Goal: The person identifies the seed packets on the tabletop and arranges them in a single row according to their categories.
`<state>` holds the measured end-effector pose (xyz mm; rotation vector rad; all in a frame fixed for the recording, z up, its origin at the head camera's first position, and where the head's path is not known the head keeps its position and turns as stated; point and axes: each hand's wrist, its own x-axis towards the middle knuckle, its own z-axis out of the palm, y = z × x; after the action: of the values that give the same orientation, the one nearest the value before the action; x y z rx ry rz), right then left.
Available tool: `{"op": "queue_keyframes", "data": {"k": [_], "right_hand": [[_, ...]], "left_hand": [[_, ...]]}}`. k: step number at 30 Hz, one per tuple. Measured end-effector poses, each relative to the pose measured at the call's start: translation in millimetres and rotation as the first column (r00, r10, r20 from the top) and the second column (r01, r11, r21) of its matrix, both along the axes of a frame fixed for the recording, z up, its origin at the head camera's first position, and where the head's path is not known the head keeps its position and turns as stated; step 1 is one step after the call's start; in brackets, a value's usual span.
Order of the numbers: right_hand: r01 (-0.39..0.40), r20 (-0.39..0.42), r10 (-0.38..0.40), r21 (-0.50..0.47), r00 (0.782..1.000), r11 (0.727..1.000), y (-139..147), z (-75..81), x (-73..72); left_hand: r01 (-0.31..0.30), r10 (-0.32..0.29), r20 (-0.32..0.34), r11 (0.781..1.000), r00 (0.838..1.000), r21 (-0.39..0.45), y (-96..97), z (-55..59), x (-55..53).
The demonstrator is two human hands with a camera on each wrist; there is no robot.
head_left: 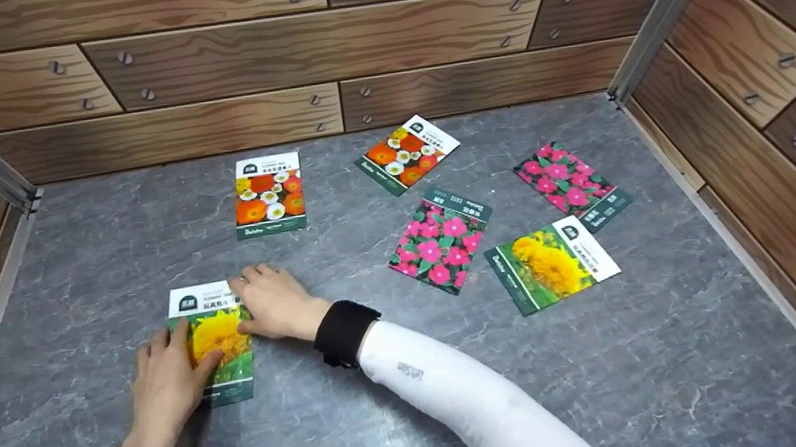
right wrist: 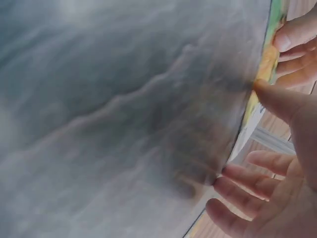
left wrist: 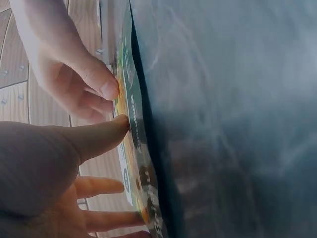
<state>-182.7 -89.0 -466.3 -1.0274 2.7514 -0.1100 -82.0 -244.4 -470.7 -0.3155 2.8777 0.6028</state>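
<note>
A seed packet with a yellow flower picture (head_left: 221, 339) lies flat at the left front of the grey surface. My left hand (head_left: 166, 373) rests over its left side, thumb on the picture and fingers spread along the edge. At the upper right edge, my right hand (head_left: 273, 303) touches the same packet with relaxed fingers. From the left wrist view, the packet (left wrist: 133, 106) appears edge-on with the left thumb on it. The right wrist view has the right thumb at the packet's edge (right wrist: 267, 62) and the other fingers extended along the surface.
Behind the hands lies an orange-and-white flower packet (head_left: 269, 196), with a matching one (head_left: 407, 155) to its right. Two pink flower packets (head_left: 440, 243) (head_left: 565, 178) and another yellow one (head_left: 552, 265) lie at the right. Wood-patterned walls (head_left: 229, 57) border the grey surface (head_left: 399, 391).
</note>
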Motion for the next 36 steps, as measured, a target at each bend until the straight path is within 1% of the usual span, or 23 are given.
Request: {"op": "queue_keyframes", "data": {"k": [2, 5, 8, 10, 13, 15, 17, 19, 21, 22, 24, 27, 28, 30, 32, 34, 36], "right_hand": [[-0.002, 0.005, 0.002, -0.009, 1.0, 1.0, -1.9, 1.0, 0.1], [0.028, 0.038, -0.027, -0.034, 0.999, 0.999, -2.3, 2.3, -1.1], [0.072, 0.092, -0.066, -0.063, 0.994, 0.995, 0.8, 2.8, -3.4], [0.1, 0.127, -0.089, -0.079, 0.988, 0.992, 4.5, 2.8, -4.7], [0.12, 0.159, -0.104, -0.099, 0.982, 0.988, 11.4, 3.5, -5.9], [0.137, 0.173, -0.115, -0.119, 0.978, 0.983, 16.2, 4.6, -6.2], [0.164, 0.19, -0.133, -0.162, 0.973, 0.973, 21.3, 6.5, -6.0], [0.198, 0.207, -0.151, -0.226, 0.967, 0.954, 26.7, 8.8, -5.6], [0.235, 0.226, -0.168, -0.31, 0.959, 0.921, 33.2, 12.0, -4.9], [0.26, 0.24, -0.181, -0.357, 0.954, 0.897, 37.6, 13.4, -4.4], [0.307, 0.263, -0.204, -0.448, 0.943, 0.84, 46.9, 15.9, -3.0], [0.384, 0.329, -0.23, -0.552, 0.916, 0.74, 62.0, 17.9, 1.2], [0.409, 0.355, -0.235, -0.569, 0.905, 0.714, 66.8, 17.9, 3.3], [0.442, 0.405, -0.228, -0.582, 0.886, 0.683, 75.6, 17.4, 8.1], [0.46, 0.451, -0.206, -0.577, 0.869, 0.675, 82.7, 16.3, 13.7], [0.464, 0.486, -0.18, -0.563, 0.855, 0.683, 88.3, 15.0, 19.7], [0.461, 0.504, -0.16, -0.556, 0.849, 0.692, 92.5, 13.6, 25.2]], "left_hand": [[-0.001, 0.001, -0.026, 1.0, 1.0, 0.014, 0.9, -0.5, 0.6], [-0.005, 0.01, -0.082, 0.998, 0.997, 0.059, 2.2, -1.0, 0.3], [-0.026, 0.043, -0.155, 0.994, 0.987, 0.111, 4.7, -1.2, -2.3], [-0.05, 0.082, -0.203, 0.986, 0.976, 0.158, 6.5, -0.4, -4.8], [-0.076, 0.145, -0.278, 0.967, 0.95, 0.242, 8.5, 3.1, -8.8], [-0.079, 0.177, -0.313, 0.95, 0.933, 0.302, 10.6, 7.9, -10.4], [-0.069, 0.201, -0.353, 0.933, 0.914, 0.353, 12.4, 13.3, -11.9], [-0.06, 0.216, -0.378, 0.921, 0.9, 0.385, 14.1, 18.9, -12.4], [-0.057, 0.234, -0.395, 0.909, 0.888, 0.412, 15.5, 23.9, -12.8], [-0.054, 0.241, -0.401, 0.904, 0.884, 0.425, 16.9, 26.2, -13.1], [-0.052, 0.253, -0.396, 0.89, 0.882, 0.452, 20.2, 31.0, -13.1], [-0.04, 0.275, -0.385, 0.855, 0.881, 0.518, 26.7, 38.1, -13.7], [-0.035, 0.282, -0.381, 0.84, 0.881, 0.541, 29.1, 40.1, -14.5], [-0.027, 0.309, -0.376, 0.803, 0.874, 0.595, 33.7, 42.8, -17.2], [-0.02, 0.342, -0.374, 0.76, 0.862, 0.649, 38.4, 43.9, -21.2], [-0.013, 0.371, -0.369, 0.719, 0.852, 0.694, 43.6, 43.7, -25.1], [-0.009, 0.391, -0.36, 0.687, 0.847, 0.727, 48.7, 42.4, -28.4]]}}
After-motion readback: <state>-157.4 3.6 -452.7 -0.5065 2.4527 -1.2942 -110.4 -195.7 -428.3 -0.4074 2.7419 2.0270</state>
